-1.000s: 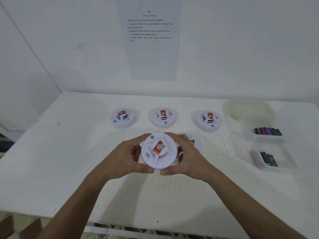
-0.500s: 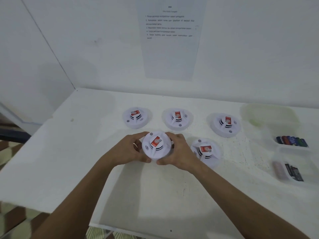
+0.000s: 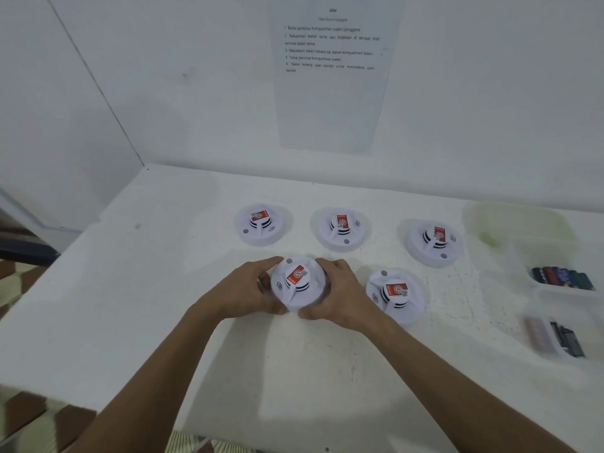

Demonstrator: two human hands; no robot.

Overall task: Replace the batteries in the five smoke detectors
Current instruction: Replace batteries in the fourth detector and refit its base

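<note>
A round white smoke detector (image 3: 298, 286) with a red label sits at the table's middle, clasped from both sides. My left hand (image 3: 242, 291) grips its left rim and my right hand (image 3: 340, 295) grips its right rim. A second detector (image 3: 394, 297) lies just to the right of my right hand. Three more stand in a row behind: the left detector (image 3: 260, 224), the middle detector (image 3: 341, 229) and the right detector (image 3: 434, 242).
At the right, a clear tray (image 3: 562, 278) holds several coloured batteries, and a nearer clear tray (image 3: 555, 338) holds dark batteries. A pale green lid (image 3: 519, 223) lies behind them. An instruction sheet (image 3: 331, 73) hangs on the wall. The white table's front edge (image 3: 98, 400) runs below.
Both hands have carried the held detector away from the camera and lower, down to the table surface. The camera view has shifted left.
</note>
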